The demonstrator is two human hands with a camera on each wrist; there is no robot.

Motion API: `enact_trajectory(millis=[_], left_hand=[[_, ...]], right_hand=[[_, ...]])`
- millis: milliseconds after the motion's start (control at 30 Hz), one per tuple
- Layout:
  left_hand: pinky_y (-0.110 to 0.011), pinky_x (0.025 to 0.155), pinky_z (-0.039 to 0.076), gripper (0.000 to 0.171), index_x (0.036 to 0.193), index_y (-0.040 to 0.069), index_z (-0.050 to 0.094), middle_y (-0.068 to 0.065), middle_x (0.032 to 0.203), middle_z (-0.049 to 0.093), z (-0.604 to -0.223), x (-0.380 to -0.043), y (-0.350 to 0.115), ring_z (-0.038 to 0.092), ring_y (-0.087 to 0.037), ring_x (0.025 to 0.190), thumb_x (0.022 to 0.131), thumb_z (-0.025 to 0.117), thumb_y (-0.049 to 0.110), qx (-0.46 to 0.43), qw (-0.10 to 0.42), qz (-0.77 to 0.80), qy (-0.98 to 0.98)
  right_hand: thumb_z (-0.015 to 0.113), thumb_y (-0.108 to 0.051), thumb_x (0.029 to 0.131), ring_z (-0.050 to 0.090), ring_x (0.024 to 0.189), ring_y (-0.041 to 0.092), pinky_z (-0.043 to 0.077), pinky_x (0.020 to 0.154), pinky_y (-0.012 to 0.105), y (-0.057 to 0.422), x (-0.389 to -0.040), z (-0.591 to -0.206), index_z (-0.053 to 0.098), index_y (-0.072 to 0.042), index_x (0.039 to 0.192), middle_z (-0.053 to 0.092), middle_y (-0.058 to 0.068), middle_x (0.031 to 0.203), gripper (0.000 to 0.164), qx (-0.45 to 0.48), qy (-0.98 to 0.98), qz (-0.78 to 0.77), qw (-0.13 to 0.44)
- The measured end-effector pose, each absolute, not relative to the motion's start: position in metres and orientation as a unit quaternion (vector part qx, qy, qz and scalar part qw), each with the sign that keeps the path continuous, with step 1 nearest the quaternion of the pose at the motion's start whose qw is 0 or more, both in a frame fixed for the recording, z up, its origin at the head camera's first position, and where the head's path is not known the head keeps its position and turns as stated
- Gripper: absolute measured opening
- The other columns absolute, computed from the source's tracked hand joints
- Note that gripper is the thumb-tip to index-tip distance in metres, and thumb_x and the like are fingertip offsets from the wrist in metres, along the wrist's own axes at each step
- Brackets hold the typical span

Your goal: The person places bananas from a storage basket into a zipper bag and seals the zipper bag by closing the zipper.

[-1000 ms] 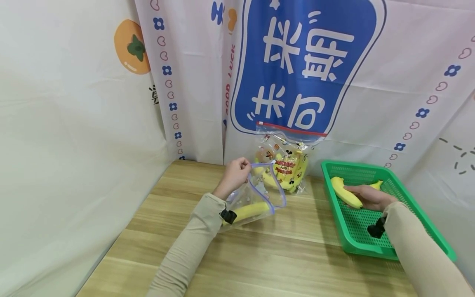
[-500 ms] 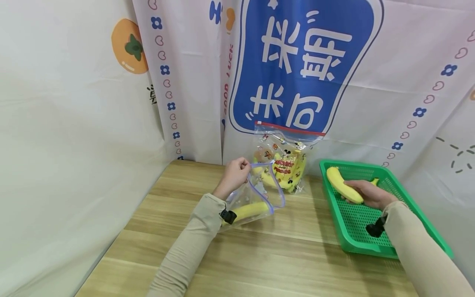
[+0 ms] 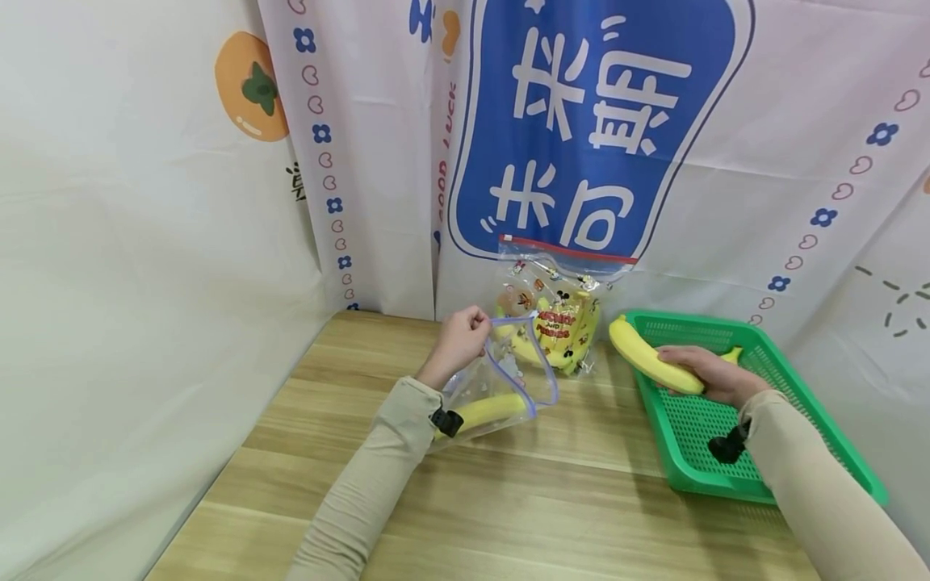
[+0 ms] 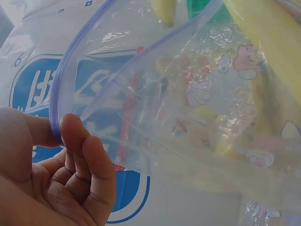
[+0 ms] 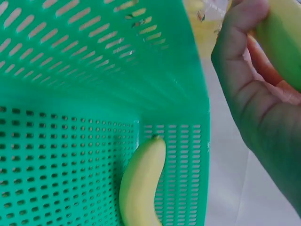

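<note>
My left hand [image 3: 462, 343] pinches the rim of a clear zip bag [image 4: 202, 155] with a purple seal, between thumb and forefinger. The bag's mouth gapes to the right, and one banana [image 3: 488, 413] lies inside it on the table. At the right, my right hand [image 3: 715, 376] grips another banana [image 3: 650, 357] above the green basket [image 3: 679, 476], the fruit's far end reaching past the basket's left rim. One more banana [image 5: 143, 183] rests in the basket against its end wall, mostly hidden by the hand in the head view.
A second zip bag [image 3: 555, 323] with a red seal and cartoon print stands upright at the back, holding several bananas. Behind it hangs a printed curtain [image 3: 392, 161]. The wooden table [image 3: 508, 516] stretches between the purple-sealed bag and the basket.
The right hand has lifted its banana inside the basket and moved it left, so that it now overhangs the left rim. The left hand and its bag have stayed in place.
</note>
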State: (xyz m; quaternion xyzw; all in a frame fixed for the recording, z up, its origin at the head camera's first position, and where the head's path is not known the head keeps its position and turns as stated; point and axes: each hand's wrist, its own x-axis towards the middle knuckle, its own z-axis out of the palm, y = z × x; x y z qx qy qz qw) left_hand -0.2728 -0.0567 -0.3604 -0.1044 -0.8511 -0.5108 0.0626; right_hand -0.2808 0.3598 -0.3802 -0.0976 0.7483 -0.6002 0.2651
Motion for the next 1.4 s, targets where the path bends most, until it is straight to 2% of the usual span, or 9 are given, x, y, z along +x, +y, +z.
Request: enact_trajectory(millis=[133,300,600,733,900,1067,1300,1400], left_hand=[[-0.023,0.047,0.043,0.019,0.094,0.003,0.062,-0.006,0.072,0.059,-0.361,-0.273,-0.057,0.059,-0.016,0.055,0.096,0.048,0.015,-0.105,0.064,-0.512,-0.85],[-0.023,0.047,0.043,0.018,0.092,0.005,0.062,-0.005,0.071,0.059,-0.361,-0.273,-0.057,0.058,-0.015,0.055,0.095,0.048,0.015,-0.105,0.066,-0.513,-0.849],[-0.023,0.047,0.043,0.018,0.091,0.006,0.062,-0.009,0.073,0.061,-0.36,-0.272,-0.057,0.058,-0.015,0.055,0.096,0.048,0.015,-0.107,0.066,-0.513,-0.849],[-0.023,0.047,0.043,0.02,0.094,0.002,0.063,-0.009,0.074,0.061,-0.36,-0.272,-0.056,0.058,-0.015,0.055,0.096,0.048,0.016,-0.108,0.064,-0.511,-0.851],[-0.023,0.047,0.042,0.021,0.095,0.001,0.063,-0.006,0.07,0.059,-0.359,-0.272,-0.056,0.058,-0.015,0.054,0.096,0.048,0.015,-0.11,0.065,-0.51,-0.851],[-0.024,0.049,0.046,0.022,0.097,-0.001,0.062,-0.004,0.07,0.057,-0.358,-0.272,-0.056,0.059,-0.015,0.055,0.096,0.047,0.015,-0.106,0.06,-0.512,-0.85],[-0.026,0.051,0.049,0.019,0.094,0.004,0.062,-0.006,0.074,0.058,-0.358,-0.271,-0.056,0.06,-0.016,0.056,0.096,0.048,0.015,-0.101,0.058,-0.516,-0.849],[-0.025,0.051,0.048,0.02,0.096,0.002,0.062,-0.01,0.075,0.06,-0.358,-0.271,-0.056,0.06,-0.016,0.056,0.096,0.048,0.015,-0.104,0.058,-0.516,-0.848]], right_hand=[[0.042,-0.02,0.102,0.062,0.082,0.018,0.054,0.069,0.033,0.351,-0.28,-0.376,0.039,-0.005,0.137,0.061,0.015,0.101,0.038,-0.142,0.733,-0.599,0.289],[0.041,-0.013,0.101,0.062,0.076,0.015,0.054,0.066,0.03,0.339,-0.276,-0.37,0.049,-0.009,0.132,0.062,0.016,0.099,0.032,-0.18,0.714,-0.6,0.314],[0.042,-0.01,0.1,0.06,0.073,0.015,0.052,0.063,0.03,0.323,-0.271,-0.364,0.057,-0.016,0.127,0.061,0.011,0.099,0.032,-0.214,0.702,-0.586,0.344],[0.041,-0.008,0.099,0.059,0.076,0.015,0.052,0.064,0.031,0.318,-0.271,-0.363,0.059,-0.018,0.127,0.061,0.008,0.1,0.034,-0.237,0.704,-0.572,0.349],[0.044,-0.009,0.099,0.059,0.078,0.013,0.053,0.066,0.032,0.31,-0.27,-0.36,0.058,-0.014,0.128,0.062,0.008,0.102,0.033,-0.269,0.702,-0.558,0.35],[0.045,-0.007,0.098,0.059,0.075,0.011,0.052,0.065,0.028,0.3,-0.269,-0.358,0.06,-0.009,0.126,0.063,0.006,0.101,0.032,-0.29,0.695,-0.554,0.355],[0.049,-0.015,0.098,0.059,0.074,0.013,0.052,0.062,0.027,0.285,-0.269,-0.361,0.062,-0.008,0.122,0.063,0.008,0.098,0.028,-0.263,0.726,-0.534,0.344],[0.052,-0.019,0.098,0.06,0.076,0.014,0.052,0.064,0.029,0.278,-0.27,-0.362,0.063,-0.007,0.121,0.063,0.009,0.098,0.028,-0.246,0.744,-0.522,0.336]])
